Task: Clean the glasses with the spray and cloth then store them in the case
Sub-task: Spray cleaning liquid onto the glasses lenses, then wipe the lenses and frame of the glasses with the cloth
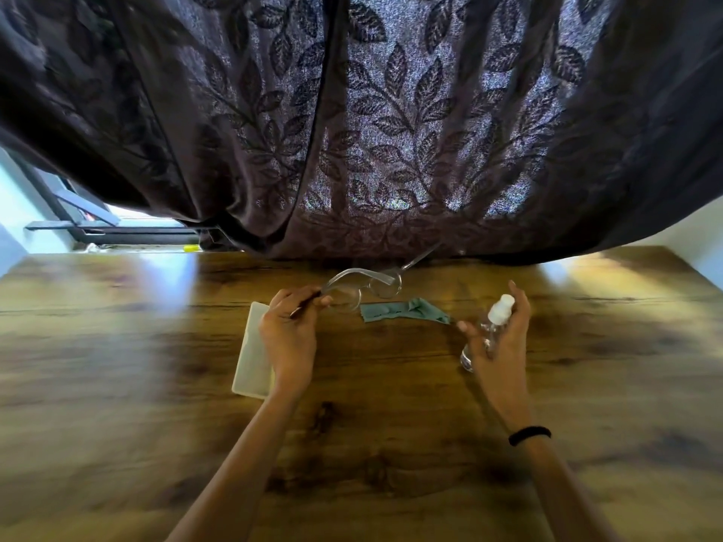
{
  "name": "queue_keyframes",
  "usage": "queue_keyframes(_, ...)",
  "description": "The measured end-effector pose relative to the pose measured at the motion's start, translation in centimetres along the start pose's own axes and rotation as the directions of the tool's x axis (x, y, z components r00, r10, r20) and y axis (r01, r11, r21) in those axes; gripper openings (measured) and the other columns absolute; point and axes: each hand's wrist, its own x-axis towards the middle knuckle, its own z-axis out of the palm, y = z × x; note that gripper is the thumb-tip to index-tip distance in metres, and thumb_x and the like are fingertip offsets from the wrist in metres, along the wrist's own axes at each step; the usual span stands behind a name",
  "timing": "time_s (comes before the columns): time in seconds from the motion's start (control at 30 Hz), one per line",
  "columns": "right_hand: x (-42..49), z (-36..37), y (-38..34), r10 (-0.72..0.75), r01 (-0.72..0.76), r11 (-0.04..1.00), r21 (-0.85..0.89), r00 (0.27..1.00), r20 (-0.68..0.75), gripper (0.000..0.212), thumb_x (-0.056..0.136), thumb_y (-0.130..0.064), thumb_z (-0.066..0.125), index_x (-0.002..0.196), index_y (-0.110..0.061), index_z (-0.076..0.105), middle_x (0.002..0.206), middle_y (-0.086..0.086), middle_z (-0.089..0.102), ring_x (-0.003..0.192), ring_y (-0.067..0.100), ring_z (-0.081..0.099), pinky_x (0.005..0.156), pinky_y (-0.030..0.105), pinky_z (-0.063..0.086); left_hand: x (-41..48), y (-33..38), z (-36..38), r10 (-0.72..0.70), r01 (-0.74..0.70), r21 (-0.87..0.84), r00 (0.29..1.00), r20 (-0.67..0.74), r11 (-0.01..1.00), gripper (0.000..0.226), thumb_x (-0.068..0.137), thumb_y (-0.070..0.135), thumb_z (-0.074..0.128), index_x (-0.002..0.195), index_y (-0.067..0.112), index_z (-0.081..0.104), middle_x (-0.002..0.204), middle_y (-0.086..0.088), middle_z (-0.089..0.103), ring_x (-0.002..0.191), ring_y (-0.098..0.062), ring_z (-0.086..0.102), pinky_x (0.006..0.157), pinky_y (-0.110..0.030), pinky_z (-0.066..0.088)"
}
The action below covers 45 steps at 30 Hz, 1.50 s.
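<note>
A pair of clear-framed glasses (381,285) is held up above the wooden table (117,365), toward 12 o'clock in the view, just in front of the hem of a dark leaf-patterned curtain (391,131). One temple arm is pinched between the thumb and curled fingers of the left hand (289,330). The other arm is pointed toward 1 o'clock against the curtain. A pale, flat rectangular case (252,346) is laid on the table at 8 o'clock from the glasses, and its near right corner is covered by the left hand and wrist. Whether the case is open cannot be told. A teal cloth (403,311) is left crumpled on the table at 5 o'clock from the glasses, between the two hands. Whether it is touched by the nearer lens cannot be told. At 3 o'clock from the cloth, a clear spray bottle (489,330) with a white top is gripped in the right hand (499,350). The fingers are wrapped round its body, the thumb is stretched toward 9 o'clock, and the forefinger is raised beside the cap. The bottle is tilted, with the cap toward 1 o'clock and the base toward 7 o'clock. A black band (529,435) is worn on the right wrist.
</note>
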Motion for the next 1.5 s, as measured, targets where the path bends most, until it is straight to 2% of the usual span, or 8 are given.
queue_keyframes(0.1,-0.2,0.1,-1.1,-0.032,0.026,0.998,-0.061,0.995,-0.093,0.078,0.079,-0.023,0.07,0.139,-0.021,0.02,0.13,-0.002,0.028,0.112,0.01,0.038,0.088,0.003,0.036,0.0,0.0,-0.1,-0.006,0.006,-0.005,1.0,-0.005,1.0,0.014,0.075,0.004,0.069,0.089,0.008,0.07,0.086,0.002,0.063,0.079,0.015,0.054,0.072,-0.002,0.04)
queue_keyframes(0.17,-0.3,0.1,-2.4,-0.143,0.116,0.981,-0.155,0.974,-0.178,0.068,0.082,-0.03,0.063,0.136,-0.012,0.026,0.126,0.007,0.032,0.109,0.005,0.035,0.089,-0.001,0.029,-0.1,0.0,-0.2,-0.008,0.007,-0.022,1.0,-0.013,1.0,0.016,0.075,0.003,0.069,0.087,0.012,0.069,0.084,0.005,0.062,0.078,0.014,0.055,0.071,-0.003,0.041)
queue_keyframes(0.37,-0.1,2.0,-4.6,-0.417,0.387,0.863,-0.324,0.909,-0.026,0.022,0.087,-0.018,0.047,0.108,-0.013,0.051,0.112,0.014,0.052,0.105,0.021,0.046,0.093,0.02,0.036,0.3,-0.6,-0.5,-0.042,0.04,-0.044,0.998,-0.037,0.998,0.019,0.073,0.003,0.07,0.088,0.015,0.069,0.081,0.013,0.061,0.076,0.011,0.057,0.07,-0.004,0.042)
queue_keyframes(0.53,-0.2,5.4,-2.7,-0.244,0.327,0.869,-0.371,0.936,0.253,0.019,0.089,-0.012,0.047,0.102,-0.008,0.06,0.108,0.009,0.057,0.101,0.017,0.051,0.084,0.024,0.045,0.4,-0.6,-1.0,-0.044,0.041,-0.068,0.998,-0.049,0.997,0.022,0.074,0.003,0.069,0.09,0.016,0.068,0.082,0.013,0.061,0.076,0.009,0.058,0.07,-0.005,0.042)
queue_keyframes(0.73,2.3,8.1,0.1,0.02,0.183,0.816,-0.548,0.939,0.345,0.025,0.093,-0.008,0.044,0.113,-0.007,0.058,0.117,0.008,0.057,0.111,0.023,0.048,0.092,0.032,0.041,0.6,-0.9,-1.4,-0.076,0.072,-0.079,0.995,-0.057,0.994,0.022,0.072,0.004,0.071,0.088,0.019,0.068,0.081,0.011,0.063,0.076,0.006,0.058,0.072,-0.006,0.042)
queue_keyframes(1.17,4.9,8.8,0.9,0.025,0.295,0.649,-0.701,0.913,0.408,0.016,0.088,-0.007,0.051,0.093,-0.009,0.066,0.102,0.006,0.064,0.104,0.024,0.051,0.088,0.037,0.042,0.6,-0.7,-1.8,-0.059,0.055,-0.06,0.996,-0.062,0.997,0.023,0.073,0.004,0.07,0.092,0.017,0.067,0.08,0.007,0.062,0.075,0.01,0.057,0.071,-0.004,0.042)
queue_keyframes(1.37,4.7,8.2,0.1,-0.014,0.295,0.664,-0.687,0.924,0.383,0.015,0.083,-0.004,0.054,0.091,-0.013,0.064,0.1,0.004,0.062,0.101,0.024,0.052,0.084,0.035,0.037,0.7,-0.7,-1.8,-0.066,0.062,-0.058,0.996,-0.064,0.996,0.022,0.073,0.006,0.07,0.092,0.017,0.067,0.084,0.001,0.063,0.074,0.01,0.058,0.071,-0.004,0.042)
queue_keyframes(1.5,4.4,7.6,-1.2,-0.03,0.214,0.801,-0.56,0.947,0.32,0.01,0.09,-0.008,0.047,0.093,-0.011,0.055,0.087,0.007,0.061,0.082,0.023,0.056,0.071,0.035,0.043,0.8,-0.9,-1.9,-0.066,0.063,-0.051,0.996,-0.068,0.997,0.022,0.073,0.007,0.071,0.089,0.021,0.068,0.083,0.005,0.063,0.075,0.007,0.058,0.073,-0.008,0.045)
